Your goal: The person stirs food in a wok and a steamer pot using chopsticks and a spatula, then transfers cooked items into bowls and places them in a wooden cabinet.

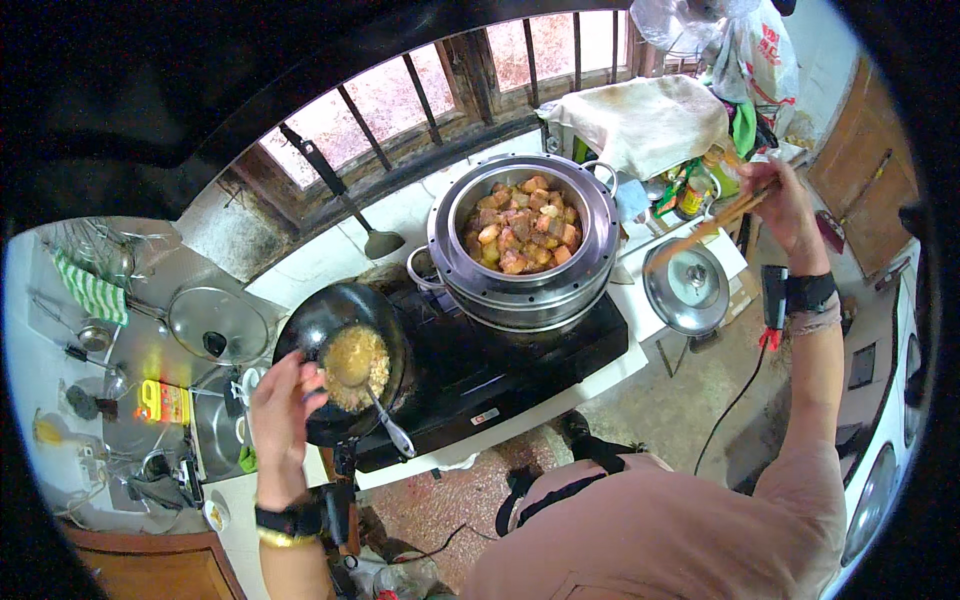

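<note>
My left hand hovers over the left rim of a black wok, thumb and bent fingers apart, with nothing visible between them. A metal ladle rests in the wok, its handle leaning over the front rim. Around it lie broth and pale chopped food. Raised at the right, my right hand grips wooden chopsticks, blurred and pointing down-left. Browned meat chunks fill an inner pot within a large stainless steel steamer pot on the black gas stove.
A metal lid lies right of the stove, beneath the chopsticks. Jars crowd behind it. A spatula leans by the barred window. Left of the wok are a glass lid, a yellow container and a sink.
</note>
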`<action>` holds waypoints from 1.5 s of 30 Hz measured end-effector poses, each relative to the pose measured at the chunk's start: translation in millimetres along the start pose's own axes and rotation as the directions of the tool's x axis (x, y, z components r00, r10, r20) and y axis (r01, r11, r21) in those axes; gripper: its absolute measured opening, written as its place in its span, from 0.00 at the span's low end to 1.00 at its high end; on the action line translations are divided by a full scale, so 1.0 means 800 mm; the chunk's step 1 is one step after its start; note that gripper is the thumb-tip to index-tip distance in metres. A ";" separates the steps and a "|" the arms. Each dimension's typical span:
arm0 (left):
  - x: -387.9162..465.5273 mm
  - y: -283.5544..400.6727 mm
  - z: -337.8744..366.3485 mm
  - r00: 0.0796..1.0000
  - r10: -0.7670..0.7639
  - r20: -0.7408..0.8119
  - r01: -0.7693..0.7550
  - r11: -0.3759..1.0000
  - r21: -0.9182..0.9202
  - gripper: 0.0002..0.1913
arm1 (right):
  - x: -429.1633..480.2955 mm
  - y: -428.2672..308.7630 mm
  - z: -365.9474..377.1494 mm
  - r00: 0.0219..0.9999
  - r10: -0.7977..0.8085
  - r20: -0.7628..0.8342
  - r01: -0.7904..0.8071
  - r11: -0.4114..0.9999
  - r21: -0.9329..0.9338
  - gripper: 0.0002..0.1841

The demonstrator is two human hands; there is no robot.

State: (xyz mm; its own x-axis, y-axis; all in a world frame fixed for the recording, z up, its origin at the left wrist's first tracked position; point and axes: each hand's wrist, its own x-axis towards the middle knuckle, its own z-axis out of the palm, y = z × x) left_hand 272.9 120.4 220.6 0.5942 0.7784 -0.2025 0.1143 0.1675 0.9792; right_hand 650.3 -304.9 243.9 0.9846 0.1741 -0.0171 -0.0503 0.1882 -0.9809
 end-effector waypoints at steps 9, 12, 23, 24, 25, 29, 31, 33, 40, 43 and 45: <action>-0.142 -0.034 -0.184 0.900 0.021 -0.434 -0.066 0.994 -0.088 0.13 | -0.062 0.007 0.027 0.969 -0.174 0.174 0.139 0.971 0.194 0.20; -0.185 -0.060 -0.199 0.837 -0.030 -0.547 0.000 0.999 -0.054 0.12 | -0.057 0.017 0.062 0.965 -0.202 0.165 0.174 0.970 0.172 0.15; -0.299 -0.141 -0.146 0.683 -0.286 -0.672 0.134 0.953 -0.271 0.14 | -0.012 0.031 0.131 0.908 -0.222 0.356 0.242 0.970 -0.013 0.13; -0.303 -0.146 -0.140 0.680 -0.284 -0.676 0.139 0.955 -0.261 0.14 | -0.008 0.031 0.133 0.890 -0.209 0.405 0.232 0.973 -0.008 0.13; -0.305 -0.150 -0.134 0.684 -0.284 -0.672 0.144 0.956 -0.257 0.14 | -0.005 0.032 0.135 0.899 -0.179 0.400 0.204 0.979 -0.019 0.13; -0.312 -0.154 -0.118 0.683 -0.257 -0.683 0.160 0.966 -0.204 0.13 | 0.004 0.038 0.142 0.906 -0.126 0.403 0.159 0.986 -0.050 0.14; -0.312 -0.154 -0.113 0.683 -0.237 -0.691 0.154 0.971 -0.180 0.13 | 0.005 0.041 0.145 0.908 -0.104 0.406 0.139 0.989 -0.056 0.14; -0.312 -0.153 -0.110 0.673 -0.267 -0.690 0.180 0.964 -0.197 0.13 | 0.003 0.043 0.144 0.917 -0.168 0.361 0.181 0.983 -0.003 0.12; -0.307 -0.149 -0.104 0.678 -0.267 -0.685 0.126 0.960 -0.249 0.12 | -0.014 0.043 0.120 0.931 -0.272 0.244 0.271 0.962 0.037 0.10; -0.302 -0.146 -0.105 0.695 -0.270 -0.667 0.147 0.961 -0.235 0.11 | -0.022 0.043 0.107 0.924 -0.242 0.295 0.247 0.969 0.022 0.10; -0.298 -0.144 -0.107 0.708 -0.265 -0.655 0.141 0.961 -0.237 0.11 | -0.025 0.043 0.103 0.919 -0.252 0.302 0.258 0.966 0.023 0.10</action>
State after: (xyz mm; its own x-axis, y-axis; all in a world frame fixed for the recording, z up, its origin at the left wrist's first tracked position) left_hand 49.8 -33.1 154.9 -0.1309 0.9028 -0.4097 0.0054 0.4139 0.9103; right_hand 614.8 -222.6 226.6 0.8673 0.4043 0.2904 0.2014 0.2485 -0.9475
